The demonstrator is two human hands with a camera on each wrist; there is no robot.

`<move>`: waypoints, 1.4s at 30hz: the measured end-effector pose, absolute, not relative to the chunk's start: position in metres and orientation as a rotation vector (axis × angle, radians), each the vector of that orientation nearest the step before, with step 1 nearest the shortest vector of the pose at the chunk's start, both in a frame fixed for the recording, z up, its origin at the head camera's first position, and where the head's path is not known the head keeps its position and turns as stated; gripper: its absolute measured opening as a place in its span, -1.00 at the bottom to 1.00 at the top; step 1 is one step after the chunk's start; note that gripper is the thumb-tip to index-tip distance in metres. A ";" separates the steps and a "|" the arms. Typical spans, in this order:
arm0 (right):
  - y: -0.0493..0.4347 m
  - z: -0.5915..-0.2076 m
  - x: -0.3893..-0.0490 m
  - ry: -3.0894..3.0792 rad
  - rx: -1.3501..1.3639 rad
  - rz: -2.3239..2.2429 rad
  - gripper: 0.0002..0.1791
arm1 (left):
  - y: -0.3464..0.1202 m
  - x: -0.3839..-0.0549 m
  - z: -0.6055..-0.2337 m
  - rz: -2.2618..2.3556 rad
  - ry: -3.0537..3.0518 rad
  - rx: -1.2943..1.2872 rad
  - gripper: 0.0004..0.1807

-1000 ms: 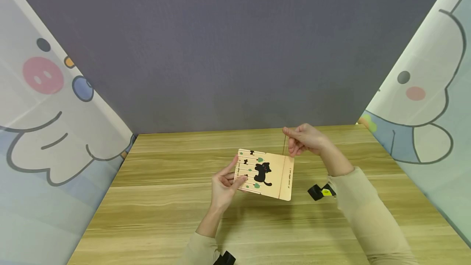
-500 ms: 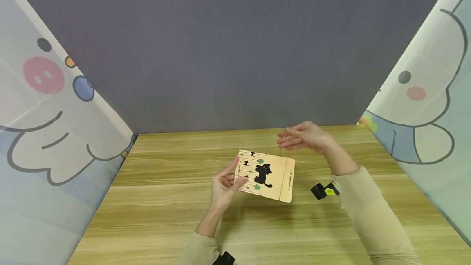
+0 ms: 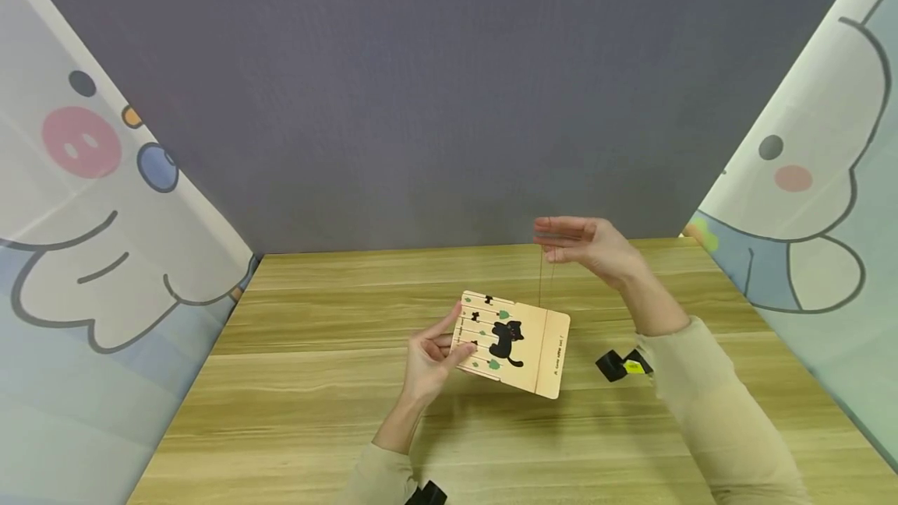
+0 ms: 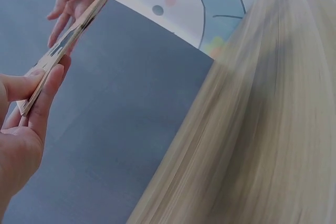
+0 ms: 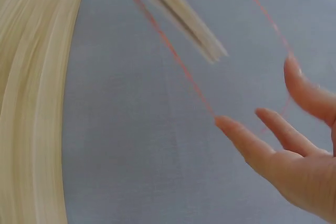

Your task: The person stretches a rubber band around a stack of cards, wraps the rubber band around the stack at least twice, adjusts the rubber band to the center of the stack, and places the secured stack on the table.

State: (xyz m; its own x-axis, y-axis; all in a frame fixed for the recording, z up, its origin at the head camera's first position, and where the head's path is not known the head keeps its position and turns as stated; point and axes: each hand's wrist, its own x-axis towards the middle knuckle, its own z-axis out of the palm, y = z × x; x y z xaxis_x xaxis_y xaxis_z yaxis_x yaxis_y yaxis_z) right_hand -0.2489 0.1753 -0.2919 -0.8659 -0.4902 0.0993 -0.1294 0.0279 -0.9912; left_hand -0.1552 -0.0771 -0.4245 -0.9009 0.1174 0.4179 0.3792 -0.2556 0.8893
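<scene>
A small cream notebook (image 3: 515, 345), its cover printed with a black cat and green leaves, is held tilted above the table. My left hand (image 3: 428, 361) pinches its left end, thumb on the cover and fingers beneath, as the left wrist view also shows of the notebook (image 4: 65, 45). A thin reddish elastic band (image 5: 178, 61) runs from the notebook's other end to my right hand (image 3: 589, 244). In the right wrist view the band loops around the spread thumb and fingers (image 5: 247, 142), stretched away from the notebook's edge.
The wood-grain table (image 3: 302, 380) lies below, with a grey panel (image 3: 449, 100) along its far edge. Cartoon-printed sheets (image 3: 77, 256) flank both sides. A black object with a yellow label (image 3: 620, 365) shows beside the right sleeve (image 3: 708, 404).
My right hand has risen, its fingers spreading, and the band is drawn out into a wider loop. The notebook has shifted slightly right and down in my left hand.
</scene>
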 end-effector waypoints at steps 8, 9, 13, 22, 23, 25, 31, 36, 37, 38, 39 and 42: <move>0.168 -0.297 -0.245 1.843 -0.483 -2.495 -0.80 | -0.076 -0.155 -0.427 -2.297 -1.770 -0.659 -0.37; 0.166 -0.297 -0.245 1.832 -0.460 -2.528 -0.83 | -0.075 -0.154 -0.427 -2.306 -1.765 -0.663 -0.37; 0.164 -0.297 -0.245 1.818 -0.352 -2.532 -0.90 | -0.074 -0.154 -0.428 -2.339 -1.756 -0.663 -0.36; 0.172 -0.296 -0.249 1.936 -0.348 -2.163 -0.84 | -0.074 -0.153 -0.432 -2.352 -1.769 -0.621 -0.36; 0.173 -0.295 -0.249 1.937 -0.349 -2.145 -0.83 | -0.074 -0.153 -0.432 -2.353 -1.765 -0.624 -0.36; 0.174 -0.296 -0.249 1.963 -0.352 -2.105 -0.85 | -0.074 -0.153 -0.432 -2.356 -1.754 -0.630 -0.36; 0.173 -0.297 -0.248 2.190 -0.331 -1.924 -0.58 | -0.074 -0.153 -0.432 -2.336 -1.750 -0.625 -0.37; 0.176 -0.299 -0.250 2.222 -0.328 -1.759 -0.42 | -0.076 -0.153 -0.433 -2.338 -1.743 -0.647 -0.37; 0.177 -0.299 -0.251 2.198 -0.337 -1.741 -0.42 | -0.076 -0.153 -0.433 -2.334 -1.741 -0.656 -0.37; 0.178 -0.299 -0.252 2.163 -0.343 -1.733 -0.41 | -0.076 -0.154 -0.434 -2.333 -1.738 -0.666 -0.37; 0.179 -0.299 -0.252 2.126 -0.346 -1.723 -0.41 | -0.077 -0.154 -0.434 -2.331 -1.733 -0.677 -0.37; 0.182 -0.298 -0.255 1.993 -0.353 -1.721 -0.37 | -0.077 -0.154 -0.435 -2.331 -1.720 -0.709 -0.37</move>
